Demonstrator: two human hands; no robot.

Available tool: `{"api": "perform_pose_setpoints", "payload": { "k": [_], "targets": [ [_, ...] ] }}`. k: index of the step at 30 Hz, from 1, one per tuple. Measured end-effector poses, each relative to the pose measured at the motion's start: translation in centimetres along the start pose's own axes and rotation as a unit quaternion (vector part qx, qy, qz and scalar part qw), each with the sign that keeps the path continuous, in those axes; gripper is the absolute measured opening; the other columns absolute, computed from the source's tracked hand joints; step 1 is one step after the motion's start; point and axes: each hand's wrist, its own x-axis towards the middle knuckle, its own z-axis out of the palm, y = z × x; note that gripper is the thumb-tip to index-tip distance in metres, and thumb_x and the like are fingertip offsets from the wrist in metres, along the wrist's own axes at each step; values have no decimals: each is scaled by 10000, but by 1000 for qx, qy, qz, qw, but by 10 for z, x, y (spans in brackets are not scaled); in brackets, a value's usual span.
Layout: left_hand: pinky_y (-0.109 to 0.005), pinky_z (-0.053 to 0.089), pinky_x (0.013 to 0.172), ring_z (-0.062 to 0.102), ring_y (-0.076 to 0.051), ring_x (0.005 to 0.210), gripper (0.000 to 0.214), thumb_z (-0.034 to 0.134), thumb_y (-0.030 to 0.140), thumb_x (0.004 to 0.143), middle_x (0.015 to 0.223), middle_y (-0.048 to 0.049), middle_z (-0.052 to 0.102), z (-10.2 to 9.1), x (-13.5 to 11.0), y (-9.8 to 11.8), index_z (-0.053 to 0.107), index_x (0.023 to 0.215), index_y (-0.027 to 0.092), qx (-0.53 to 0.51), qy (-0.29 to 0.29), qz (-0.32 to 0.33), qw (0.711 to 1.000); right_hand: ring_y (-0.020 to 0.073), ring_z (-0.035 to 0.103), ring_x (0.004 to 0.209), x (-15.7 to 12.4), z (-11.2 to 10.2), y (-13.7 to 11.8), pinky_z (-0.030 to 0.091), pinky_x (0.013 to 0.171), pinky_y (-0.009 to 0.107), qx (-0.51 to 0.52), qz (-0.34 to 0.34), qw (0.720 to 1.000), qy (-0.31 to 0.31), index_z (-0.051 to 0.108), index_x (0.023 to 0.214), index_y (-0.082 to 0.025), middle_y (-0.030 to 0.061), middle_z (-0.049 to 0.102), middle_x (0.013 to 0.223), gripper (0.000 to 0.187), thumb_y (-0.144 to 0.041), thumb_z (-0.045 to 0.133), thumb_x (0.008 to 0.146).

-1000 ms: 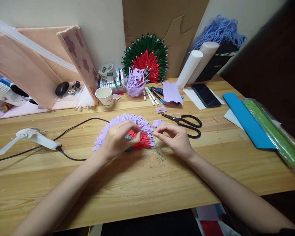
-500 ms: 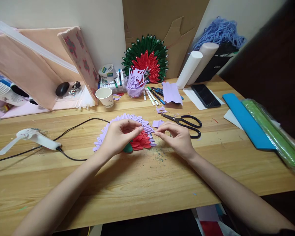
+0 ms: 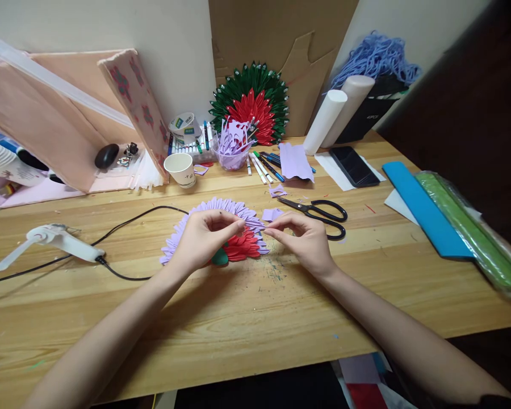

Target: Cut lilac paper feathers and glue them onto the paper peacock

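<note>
Between my two hands is a small purple paper petal (image 3: 254, 225), pinched at both ends. My left hand (image 3: 210, 236) holds its left end between thumb and fingers. The other end is in the fingertips of my right hand (image 3: 301, 236). Behind and below them on the table lies a paper flower (image 3: 176, 241) with purple outer petals, red inner petals and a bit of green; my left hand hides part of it. Black-handled scissors (image 3: 319, 213) and a purple paper scrap (image 3: 272, 215) lie just beyond my right hand.
At left lies a white glue gun (image 3: 63, 238) with its black cord. A paper cup (image 3: 181, 170), a bowl of purple strips (image 3: 232, 150) and markers (image 3: 262, 167) stand at the back. To the right are a phone (image 3: 354, 166), blue paper (image 3: 428, 210) and a green roll (image 3: 460, 227).
Both hands keep their pinch on the petal, with hardly any movement of the fingers. The whole view has shifted slightly, so things appear a little further left.
</note>
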Motion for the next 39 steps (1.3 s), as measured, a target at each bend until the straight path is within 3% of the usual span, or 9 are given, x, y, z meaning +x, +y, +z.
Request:
{"api": "perform_pose_setpoints", "payload": {
  "k": [7, 15, 19, 23, 25, 29, 33, 36, 39],
  "targets": [
    [-231, 511, 642, 636, -144, 672, 212, 695, 329, 677, 729, -55, 708, -9, 3, 2, 697, 736, 125, 12, 35, 14, 999, 144, 627, 683, 8, -8, 2, 498, 669, 273, 11, 73, 996, 41, 672, 717, -172, 20, 686, 716, 130, -302, 668, 728],
    [-274, 524, 696, 661, -192, 708, 260, 734, 390, 607, 717, -65, 715, -57, -27, -7, 705, 717, 157, 42, 116, -56, 991, 162, 612, 764, 27, -42, 15, 478, 722, 309, -167, -7, 983, 74, 632, 956, -182, 64, 673, 942, 259, -363, 600, 773],
    [-308, 534, 706, 663, -231, 728, 298, 738, 444, 574, 724, -75, 716, -87, -65, -33, 699, 676, 167, 50, 132, -111, 984, 180, 591, 567, 39, -61, 21, 463, 589, 319, -309, 71, 947, -41, 659, 906, -189, 25, 641, 616, 281, -419, 535, 803],
    [-314, 539, 723, 663, -236, 747, 305, 757, 437, 549, 739, -66, 716, -112, -108, -61, 698, 706, 182, 36, 210, -153, 965, 261, 577, 996, 54, -50, 11, 426, 859, 413, -406, -63, 906, -107, 550, 1177, -228, 90, 639, 1044, 410, -297, 564, 773],
    [-317, 538, 751, 665, -234, 767, 329, 756, 428, 561, 750, -73, 716, -123, -127, -71, 701, 755, 169, 4, 264, -156, 952, 261, 555, 1041, 61, -26, -2, 407, 890, 404, -394, -102, 904, -128, 596, 1083, -200, 103, 618, 1090, 307, -300, 521, 802],
    [-329, 545, 757, 672, -223, 760, 375, 757, 410, 578, 793, -102, 714, -143, -150, -85, 685, 808, 122, -68, 361, -136, 920, 198, 624, 742, 65, 56, -29, 450, 709, 320, -297, -71, 922, -236, 635, 744, -183, 57, 676, 763, 277, -313, 425, 869],
    [-301, 544, 743, 669, -185, 722, 391, 766, 386, 579, 814, -112, 716, -164, -160, -93, 682, 839, 107, -92, 422, -121, 894, 166, 611, 830, 52, 166, -40, 450, 722, 276, -176, -127, 915, -340, 559, 1014, -136, 97, 652, 966, 218, -151, 470, 815],
    [-307, 544, 724, 663, -176, 684, 401, 771, 383, 573, 821, -130, 716, -175, -163, -98, 681, 829, 88, -97, 453, -101, 880, 189, 599, 846, 42, 246, -39, 443, 730, 300, -179, -114, 906, -367, 524, 1074, -98, 154, 610, 1053, 313, -264, 525, 809],
    [-303, 538, 728, 666, -180, 701, 398, 780, 370, 561, 811, -127, 718, -180, -164, -104, 683, 827, 91, -117, 462, -82, 875, 225, 567, 952, 39, 306, -38, 409, 794, 315, -203, -119, 896, -376, 534, 1078, -98, 174, 594, 1089, 371, -355, 529, 810]
  ]
}}
